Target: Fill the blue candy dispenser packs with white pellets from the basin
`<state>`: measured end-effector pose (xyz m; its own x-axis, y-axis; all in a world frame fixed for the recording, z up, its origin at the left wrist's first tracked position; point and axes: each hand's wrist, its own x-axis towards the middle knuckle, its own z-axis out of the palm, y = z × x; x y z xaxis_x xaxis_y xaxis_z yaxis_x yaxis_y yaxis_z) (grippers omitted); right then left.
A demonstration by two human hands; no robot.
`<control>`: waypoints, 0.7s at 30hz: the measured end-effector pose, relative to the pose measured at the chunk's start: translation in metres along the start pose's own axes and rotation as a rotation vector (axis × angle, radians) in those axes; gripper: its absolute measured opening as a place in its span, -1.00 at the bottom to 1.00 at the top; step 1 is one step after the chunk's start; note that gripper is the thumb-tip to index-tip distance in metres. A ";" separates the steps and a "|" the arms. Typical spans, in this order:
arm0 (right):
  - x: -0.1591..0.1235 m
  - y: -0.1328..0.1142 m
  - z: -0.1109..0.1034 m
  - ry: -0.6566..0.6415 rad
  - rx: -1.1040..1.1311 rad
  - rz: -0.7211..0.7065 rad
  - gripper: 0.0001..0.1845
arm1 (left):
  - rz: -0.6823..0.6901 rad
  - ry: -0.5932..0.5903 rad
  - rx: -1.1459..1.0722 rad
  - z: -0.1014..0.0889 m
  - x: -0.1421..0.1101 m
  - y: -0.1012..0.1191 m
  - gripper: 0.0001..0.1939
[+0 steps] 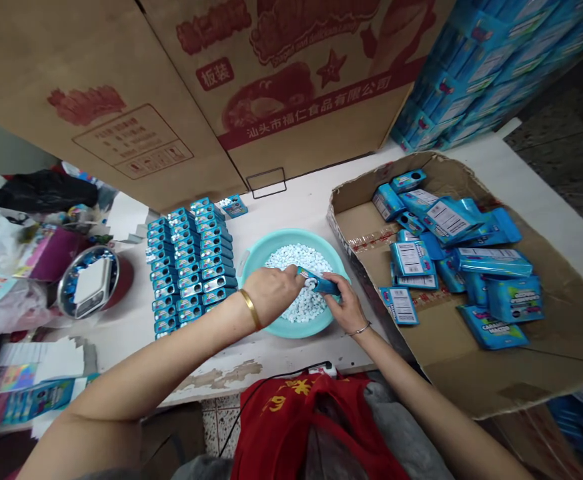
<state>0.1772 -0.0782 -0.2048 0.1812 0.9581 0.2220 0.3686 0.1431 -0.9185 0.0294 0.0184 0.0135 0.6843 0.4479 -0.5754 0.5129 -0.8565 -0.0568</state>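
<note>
A teal basin [256, 250] full of small white candies [299, 257] stands on the white table in front of me. Over it, both my hands hold one small blue candy box [319, 283]. My left hand [271, 292], with a gold bangle on its wrist, has its fingers closed on the box's left end. My right hand [345, 308], with a thin bracelet, grips the box from below and to the right. Rows of blue boxes [189, 263] are stacked to the left of the basin.
An open cardboard carton [471, 360] on the right holds several blue packets. Large printed cartons [291, 80] lean at the back. A metal bowl with a small scale [89, 283] and bags lie on the left. Stacked blue packs [476, 67] fill the far right.
</note>
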 end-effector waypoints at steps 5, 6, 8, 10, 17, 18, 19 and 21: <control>0.001 0.004 -0.002 0.039 -0.055 -0.002 -0.60 | -0.022 0.182 -0.052 0.032 -0.002 -0.025 -0.71; 0.001 0.005 -0.003 0.056 -0.075 0.001 -0.60 | -0.043 0.230 -0.096 0.046 0.000 -0.035 -0.71; 0.002 0.007 -0.005 0.085 -0.108 0.020 -0.61 | -0.105 0.311 -0.210 0.079 0.011 -0.054 -0.72; 0.004 0.008 -0.007 0.103 -0.117 0.050 -0.62 | -0.197 0.342 -0.307 0.117 0.031 -0.068 -0.72; 0.007 0.004 -0.010 0.157 -0.091 0.174 -0.63 | -0.285 0.223 -0.434 0.206 0.108 -0.042 -0.67; 0.007 0.006 -0.010 0.168 -0.085 0.191 -0.62 | -0.253 0.224 -0.448 0.212 0.112 -0.032 -0.68; 0.007 0.008 -0.010 0.178 -0.073 0.206 -0.60 | -0.227 0.224 -0.458 0.216 0.113 -0.023 -0.68; 0.006 0.014 -0.010 0.196 -0.041 0.227 -0.57 | -0.176 0.218 -0.504 0.222 0.111 -0.005 -0.65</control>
<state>0.1925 -0.0727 -0.2131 0.4345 0.8975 0.0754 0.3345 -0.0831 -0.9387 -0.0126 0.0157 -0.2314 0.6296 0.6610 -0.4083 0.7760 -0.5601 0.2900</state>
